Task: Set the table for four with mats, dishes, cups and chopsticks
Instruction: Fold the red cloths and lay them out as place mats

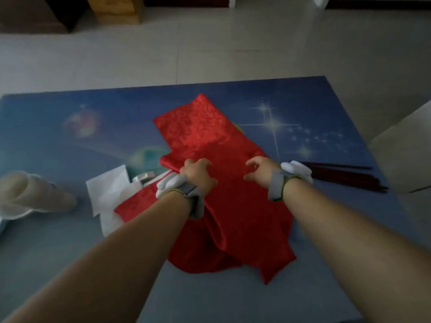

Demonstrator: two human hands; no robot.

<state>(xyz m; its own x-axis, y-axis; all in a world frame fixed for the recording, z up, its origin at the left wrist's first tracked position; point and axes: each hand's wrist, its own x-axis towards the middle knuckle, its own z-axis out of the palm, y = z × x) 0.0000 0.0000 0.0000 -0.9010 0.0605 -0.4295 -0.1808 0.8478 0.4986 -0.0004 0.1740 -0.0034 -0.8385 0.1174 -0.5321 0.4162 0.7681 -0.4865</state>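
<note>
On the blue table [70, 264] the red mats [210, 141] lie in a loose pile at the middle. My left hand [198, 172] clutches their top layer with curled fingers; my right hand [260, 171] hovers just above, fingers relaxed, holding nothing. Dark chopsticks [345, 176] lie to my right, stacked cups [30, 194] to my left

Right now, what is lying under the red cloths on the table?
Under the red cloths, white paper napkins and a grey metal object stick out at the left edge. Something green peeks out behind. Whatever else lies beneath is covered.
</note>
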